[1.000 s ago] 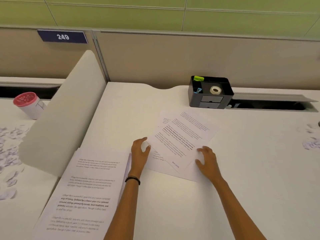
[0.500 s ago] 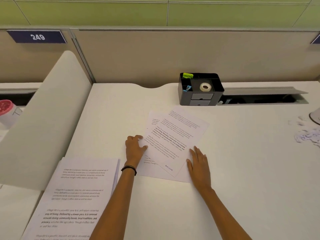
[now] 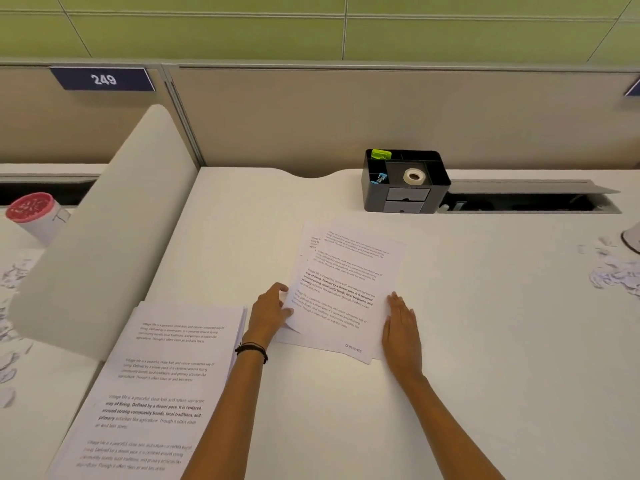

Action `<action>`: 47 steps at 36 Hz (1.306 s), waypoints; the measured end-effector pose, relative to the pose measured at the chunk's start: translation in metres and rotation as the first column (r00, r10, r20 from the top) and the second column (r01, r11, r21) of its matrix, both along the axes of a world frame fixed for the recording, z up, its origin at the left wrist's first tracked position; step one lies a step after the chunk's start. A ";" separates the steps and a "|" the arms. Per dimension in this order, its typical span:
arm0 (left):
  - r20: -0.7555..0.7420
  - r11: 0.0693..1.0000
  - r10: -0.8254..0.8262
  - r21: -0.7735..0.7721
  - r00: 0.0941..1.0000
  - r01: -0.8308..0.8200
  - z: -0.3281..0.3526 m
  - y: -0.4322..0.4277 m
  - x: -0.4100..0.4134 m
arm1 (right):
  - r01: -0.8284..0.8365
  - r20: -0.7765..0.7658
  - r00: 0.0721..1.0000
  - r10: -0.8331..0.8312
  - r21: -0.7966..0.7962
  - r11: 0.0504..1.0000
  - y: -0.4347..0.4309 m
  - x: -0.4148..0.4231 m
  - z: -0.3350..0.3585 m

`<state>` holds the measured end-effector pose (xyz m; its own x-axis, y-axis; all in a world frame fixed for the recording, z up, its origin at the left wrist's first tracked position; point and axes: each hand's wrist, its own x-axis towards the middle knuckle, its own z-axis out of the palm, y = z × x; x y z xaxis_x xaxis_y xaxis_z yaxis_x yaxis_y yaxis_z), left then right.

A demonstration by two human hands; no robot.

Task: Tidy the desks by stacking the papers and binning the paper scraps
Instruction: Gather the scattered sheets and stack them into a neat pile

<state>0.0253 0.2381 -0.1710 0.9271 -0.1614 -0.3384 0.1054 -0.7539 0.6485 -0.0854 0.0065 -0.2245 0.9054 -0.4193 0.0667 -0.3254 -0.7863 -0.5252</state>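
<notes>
Partway through. A few loose sheets (image 3: 341,292) lie fanned and unsquared on the table (image 3: 485,358) between the hands. The left hand (image 3: 268,311) has its fingers (image 3: 277,289) curled at their left edge with the thumb on top; grip or push, can't tell. The right hand (image 3: 401,330) has its fingers (image 3: 396,301) straight, flat on the right edge, holding nothing. The stack (image 3: 162,386) sits just left of the left fingers. Judged left to do: square the sheets and add them to the stack. Scraps (image 3: 613,275) well right of the right fingers, and more far left, are unbinned.

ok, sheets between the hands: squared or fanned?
Fanned. The sheets lie at differing angles, corners poking out top left and bottom; left hand and right hand flank their edges.
</notes>
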 end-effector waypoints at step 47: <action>0.300 0.775 0.139 -0.626 0.944 0.085 0.060 -0.056 -0.102 | -0.060 0.187 0.956 -0.226 0.880 0.472 -0.047 -0.044 0.119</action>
